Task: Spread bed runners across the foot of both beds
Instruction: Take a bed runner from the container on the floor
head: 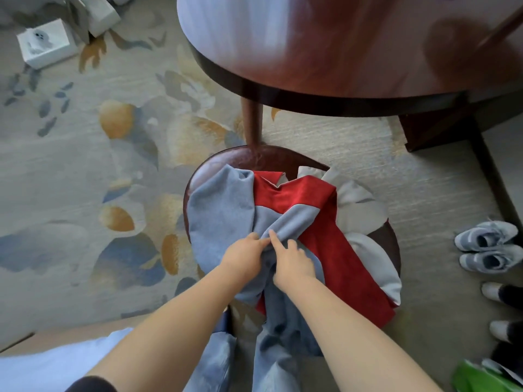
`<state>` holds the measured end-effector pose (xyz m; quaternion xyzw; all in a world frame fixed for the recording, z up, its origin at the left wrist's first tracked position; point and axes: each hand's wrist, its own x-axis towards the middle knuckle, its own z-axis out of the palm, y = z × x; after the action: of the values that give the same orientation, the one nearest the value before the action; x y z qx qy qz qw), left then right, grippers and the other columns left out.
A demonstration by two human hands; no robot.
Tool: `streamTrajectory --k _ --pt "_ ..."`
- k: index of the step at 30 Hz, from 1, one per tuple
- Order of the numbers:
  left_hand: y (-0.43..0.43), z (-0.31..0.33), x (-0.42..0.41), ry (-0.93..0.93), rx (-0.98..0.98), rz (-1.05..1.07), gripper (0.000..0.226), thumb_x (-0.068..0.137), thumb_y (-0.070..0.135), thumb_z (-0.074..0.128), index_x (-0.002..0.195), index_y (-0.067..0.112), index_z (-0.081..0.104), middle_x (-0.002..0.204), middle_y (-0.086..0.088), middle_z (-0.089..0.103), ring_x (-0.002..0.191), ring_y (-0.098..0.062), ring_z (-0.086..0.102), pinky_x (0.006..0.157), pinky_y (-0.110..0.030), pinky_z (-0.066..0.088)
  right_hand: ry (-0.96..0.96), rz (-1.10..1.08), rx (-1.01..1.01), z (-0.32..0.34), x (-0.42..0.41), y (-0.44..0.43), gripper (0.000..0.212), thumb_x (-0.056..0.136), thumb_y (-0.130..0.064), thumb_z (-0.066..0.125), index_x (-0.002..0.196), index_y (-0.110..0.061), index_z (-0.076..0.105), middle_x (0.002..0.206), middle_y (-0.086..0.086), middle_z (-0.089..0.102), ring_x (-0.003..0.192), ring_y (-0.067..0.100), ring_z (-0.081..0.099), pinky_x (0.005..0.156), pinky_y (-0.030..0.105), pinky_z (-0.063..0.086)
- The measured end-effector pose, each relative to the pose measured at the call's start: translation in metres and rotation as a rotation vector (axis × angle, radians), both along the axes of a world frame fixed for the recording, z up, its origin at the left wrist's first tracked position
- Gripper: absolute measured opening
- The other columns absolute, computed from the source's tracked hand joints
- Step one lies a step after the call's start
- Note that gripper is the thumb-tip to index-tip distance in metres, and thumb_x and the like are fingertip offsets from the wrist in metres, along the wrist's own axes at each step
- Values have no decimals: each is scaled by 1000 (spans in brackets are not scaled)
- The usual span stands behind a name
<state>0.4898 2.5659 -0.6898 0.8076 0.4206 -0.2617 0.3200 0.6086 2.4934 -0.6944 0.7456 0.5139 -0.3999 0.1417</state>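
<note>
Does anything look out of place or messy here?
Yes: the bed runner lies bunched in a heap on a chair, part hanging over its front edge. The left hand and right hand grip a fold. A white box sits on the carpet.

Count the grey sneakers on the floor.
2. Both sit side by side on the carpet at the right edge: far sneaker, near sneaker. White-and-dark items closer along that edge are cropped; cannot tell if they are shoes.
</note>
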Motion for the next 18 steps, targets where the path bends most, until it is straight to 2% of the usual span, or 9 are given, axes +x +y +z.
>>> streamTrajectory --k 3,5,8,11,12,14,16,18 --pt "11 30 -5 -94 85 11 63 99 5 47 155 32 37 102 -4 41 78 -24 48 70 -39 46 -7 -35 43 25 -7 10 100 91 -24 60 156 -39 -14 138 14 43 124 32 50 97 43 49" --pt "18 56 -12 -172 172 27 59 98 2 48 152 24 45 104 -6 45 76 -23 46 70 -40 48 -18 -34 73 46 -11 20 95 93 -26 58 156 -39 -12 135 14 52 122 33 54 94 43 49" --pt "33 103 -29 -330 291 141 54 92 -6 49 143 9 56 106 -14 53 82 -33 54 67 -45 46 -14 -112 136 84 -19 38 79 98 -33 51 158 -36 1 132 12 61 117 32 61 90 39 49" --pt "49 153 -52 -506 402 191 57 79 -19 49 133 -3 62 96 -22 56 80 -38 59 68 -50 52 30 -183 221 129 -34 54 82 98 -29 49 157 -42 -7 114 9 70 99 28 69 76 35 49" --pt "53 171 -61 -550 424 187 59 77 -21 50 132 -5 63 95 -24 58 82 -39 61 70 -50 54 43 -178 232 146 -41 60 82 98 -27 49 157 -43 -7 110 9 71 96 27 69 76 34 50" --pt "60 205 -79 -602 481 169 63 75 -24 54 134 -4 62 100 -25 60 89 -40 63 72 -48 56 63 -192 272 178 -56 75 68 99 -24 47 157 -40 14 115 11 70 103 29 67 83 36 50" --pt "62 239 -101 -635 559 182 62 76 -23 58 134 0 64 100 -23 61 86 -38 63 66 -47 57 58 -232 365 211 -75 90 49 98 -18 46 145 -28 42 120 14 68 110 32 64 86 36 47" --pt "62 273 -127 -632 644 214 58 80 -19 61 134 2 65 99 -22 60 81 -38 63 61 -48 57 46 -250 468 245 -99 101 39 94 -11 45 130 -25 52 115 14 68 109 33 63 81 36 45"
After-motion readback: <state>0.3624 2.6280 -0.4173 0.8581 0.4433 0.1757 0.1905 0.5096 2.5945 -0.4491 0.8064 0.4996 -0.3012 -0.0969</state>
